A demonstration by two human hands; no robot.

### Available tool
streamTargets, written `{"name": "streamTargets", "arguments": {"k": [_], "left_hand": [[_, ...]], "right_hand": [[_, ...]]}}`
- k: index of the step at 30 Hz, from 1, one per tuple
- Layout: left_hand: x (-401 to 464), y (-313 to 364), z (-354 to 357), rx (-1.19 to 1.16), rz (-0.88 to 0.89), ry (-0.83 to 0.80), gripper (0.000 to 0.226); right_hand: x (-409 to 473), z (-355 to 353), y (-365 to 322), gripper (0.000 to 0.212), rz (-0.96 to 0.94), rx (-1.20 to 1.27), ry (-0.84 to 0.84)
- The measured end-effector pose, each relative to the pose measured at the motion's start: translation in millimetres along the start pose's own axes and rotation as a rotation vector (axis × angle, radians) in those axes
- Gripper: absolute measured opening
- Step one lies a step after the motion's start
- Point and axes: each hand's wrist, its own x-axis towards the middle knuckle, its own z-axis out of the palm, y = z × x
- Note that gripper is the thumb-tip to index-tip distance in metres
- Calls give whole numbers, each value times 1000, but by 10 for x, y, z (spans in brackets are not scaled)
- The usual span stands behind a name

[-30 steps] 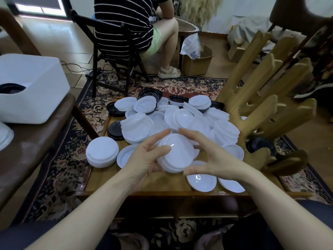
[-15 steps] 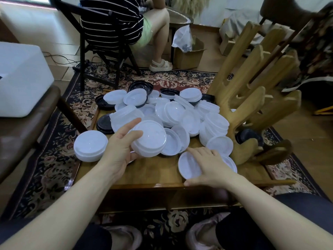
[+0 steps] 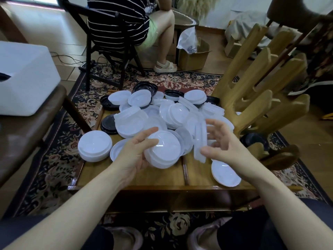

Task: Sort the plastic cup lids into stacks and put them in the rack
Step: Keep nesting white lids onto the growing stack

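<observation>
My right hand (image 3: pixel 223 147) lifted off tabletop (image 3: pixel 162 175), now pinching upright lids (image 3: pixel 200 141); left hand (image 3: pixel 137 150) still gripping stack (image 3: pixel 163 150).

No legible text anywhere.

Bare forearms (image 3: pixel 75 204), no sleeves; dark trousers (image 3: pixel 270 230) and pinkish slippers (image 3: pixel 126 237).

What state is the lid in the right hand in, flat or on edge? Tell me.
On edge. The right hand holds the white lid upright, its rim facing the camera, beside the lid stack gripped by the left hand.
</observation>
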Motion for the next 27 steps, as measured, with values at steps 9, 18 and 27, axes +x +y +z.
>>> {"name": "streamTargets", "arguments": {"k": [9,18,27], "left_hand": [[-124,-113,175,-35,-86,-166,53],[-56,-55,109,-148,-38,-29,58],[-57,-53,128,-114,29,20,53]], "right_hand": [[160,395,-83,70,-64,505,-87],[274,305,54,43,-147,324,100],[197,402,159,76,-238,-318,-79]]}}
